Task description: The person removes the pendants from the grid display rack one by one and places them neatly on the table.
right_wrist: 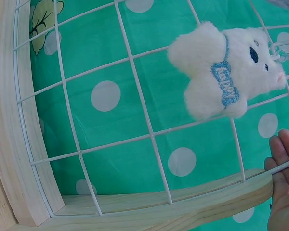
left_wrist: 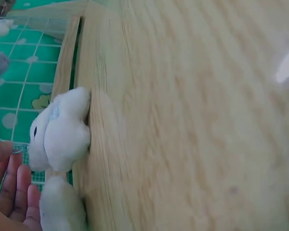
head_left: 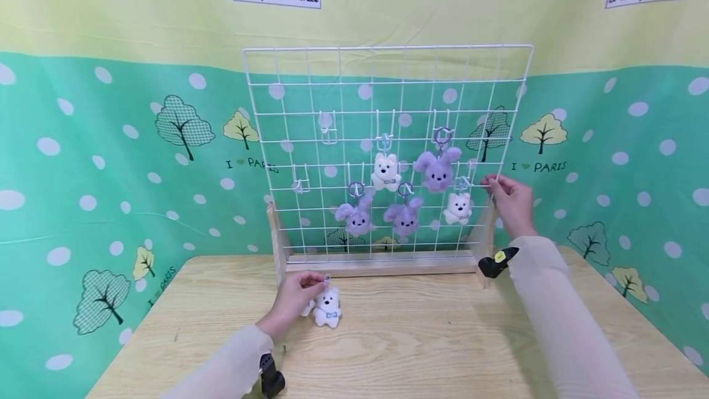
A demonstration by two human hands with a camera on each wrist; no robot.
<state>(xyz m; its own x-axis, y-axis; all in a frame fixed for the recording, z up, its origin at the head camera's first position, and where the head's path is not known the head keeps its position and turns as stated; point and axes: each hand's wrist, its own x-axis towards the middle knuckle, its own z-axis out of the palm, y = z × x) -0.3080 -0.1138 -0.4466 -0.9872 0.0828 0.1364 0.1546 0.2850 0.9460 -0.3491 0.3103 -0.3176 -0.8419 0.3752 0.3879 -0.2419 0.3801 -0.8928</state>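
My left hand pinches the clear ring of a white bear keychain low over the table; a second white plush shows partly behind the fingers. In the left wrist view the bear hangs by the fingertips, beside another white plush. My right hand grips the right edge of the white wire grid, near a hung white bear. That bear has a blue bow tag in the right wrist view, with the hand at the grid's edge wire.
Purple rabbit keychains and another white bear hang on the grid. Two hooks on its left, an upper one and a lower one, hold nothing. A wooden stand supports the grid on the table.
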